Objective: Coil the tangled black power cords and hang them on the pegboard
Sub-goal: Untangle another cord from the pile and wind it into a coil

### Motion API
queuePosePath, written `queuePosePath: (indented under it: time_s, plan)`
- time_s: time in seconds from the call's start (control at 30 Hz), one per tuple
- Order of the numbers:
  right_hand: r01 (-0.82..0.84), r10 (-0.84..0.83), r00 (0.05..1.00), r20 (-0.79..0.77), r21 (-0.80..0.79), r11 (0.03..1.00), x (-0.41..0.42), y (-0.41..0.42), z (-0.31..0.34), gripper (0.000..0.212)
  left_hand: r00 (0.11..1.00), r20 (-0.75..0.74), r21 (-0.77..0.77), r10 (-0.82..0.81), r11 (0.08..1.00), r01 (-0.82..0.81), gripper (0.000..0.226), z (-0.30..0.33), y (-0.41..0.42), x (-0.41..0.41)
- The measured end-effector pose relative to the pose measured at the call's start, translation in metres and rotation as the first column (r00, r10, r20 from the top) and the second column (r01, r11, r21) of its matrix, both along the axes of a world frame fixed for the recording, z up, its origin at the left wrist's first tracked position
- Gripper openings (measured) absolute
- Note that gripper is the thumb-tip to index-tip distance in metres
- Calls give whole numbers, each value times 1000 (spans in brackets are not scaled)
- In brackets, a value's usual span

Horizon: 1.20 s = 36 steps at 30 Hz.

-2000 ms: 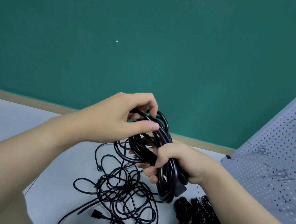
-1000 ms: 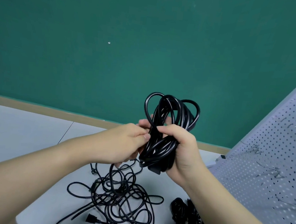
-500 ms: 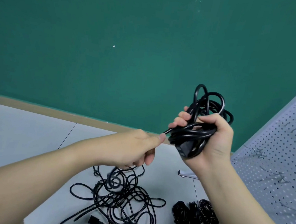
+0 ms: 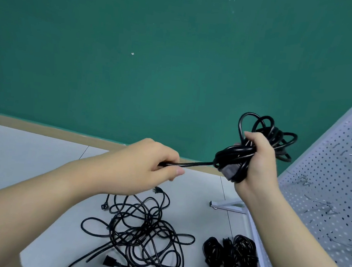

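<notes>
Coiled black power cord [image 4: 257, 149] sits bundled in the right hand [image 4: 258, 160], whose fingers curl tight round it, raised before the green wall [image 4: 135, 54]. Its loose end [image 4: 195, 164] runs taut leftward to the left hand [image 4: 146, 167], pinched between thumb and fingers. Below lie tangled black cords [image 4: 139, 233] and a heap of bundled cords [image 4: 231, 261] beside the white perforated pegboard [image 4: 337, 192].

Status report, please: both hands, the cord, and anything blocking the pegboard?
Right hand grips coiled cord. Left hand pinches its free end, pulled taut. Tangled cords lie on floor. Pegboard at right, nothing in the way.
</notes>
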State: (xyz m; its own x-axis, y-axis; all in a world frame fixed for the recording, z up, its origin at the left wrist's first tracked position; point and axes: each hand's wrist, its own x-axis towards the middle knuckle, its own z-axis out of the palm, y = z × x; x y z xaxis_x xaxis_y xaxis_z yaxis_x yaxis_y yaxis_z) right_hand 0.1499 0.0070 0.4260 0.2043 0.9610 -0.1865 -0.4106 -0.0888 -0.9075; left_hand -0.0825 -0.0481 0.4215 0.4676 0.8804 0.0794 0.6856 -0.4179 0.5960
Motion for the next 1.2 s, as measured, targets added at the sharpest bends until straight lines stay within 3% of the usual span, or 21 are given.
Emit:
queuePosePath:
  time_s: [0.13,0.3,0.4,0.47,0.57,0.6,0.63,0.73,0.93,1.03,1.1,1.2]
  plan:
    - [-99,81,951,300,45,994,-12,-1,-12,42,1000,15,178,-9,984,6,34,-7,4,-3]
    - [-406,287,792,540,115,907,-32,-14,-33,34,997,-10,286,-70,956,70,31,-12,-2,6]
    - [-590,460,667,586,38,807,-37,-18,-37,67,998,59,268,-24,963,7,35,-9,-2,7]
    - [-664,558,590,583,-42,746,-38,-19,-37,86,989,131,226,73,969,-101,50,-6,0,6]
    - [-761,683,515,518,-90,643,-41,-23,-39,42,977,132,160,166,969,-187,69,-6,1,6]
    - [-784,716,496,491,-101,612,-43,-26,-39,36,974,107,148,199,966,-213,73,-7,1,5]
    - [-794,740,486,465,-120,596,-44,-28,-39,39,970,83,146,228,960,-238,77,-7,1,5]
    - [-811,784,483,389,-138,568,-50,-28,-41,77,965,27,185,260,948,-260,83,-5,3,2]
    - [-830,826,486,286,-146,538,-48,-23,-42,81,984,101,184,145,969,-162,66,-2,7,-9]
    - [-862,861,432,266,-158,481,-45,-23,-39,95,978,191,116,81,988,-105,47,-2,9,-15]
    - [-881,883,367,292,-195,431,-45,-27,-31,79,969,240,87,66,992,-89,40,-3,7,-17]
    - [-882,888,265,376,-277,381,-44,-32,-23,22,970,210,166,120,974,-157,56,-4,4,-15]
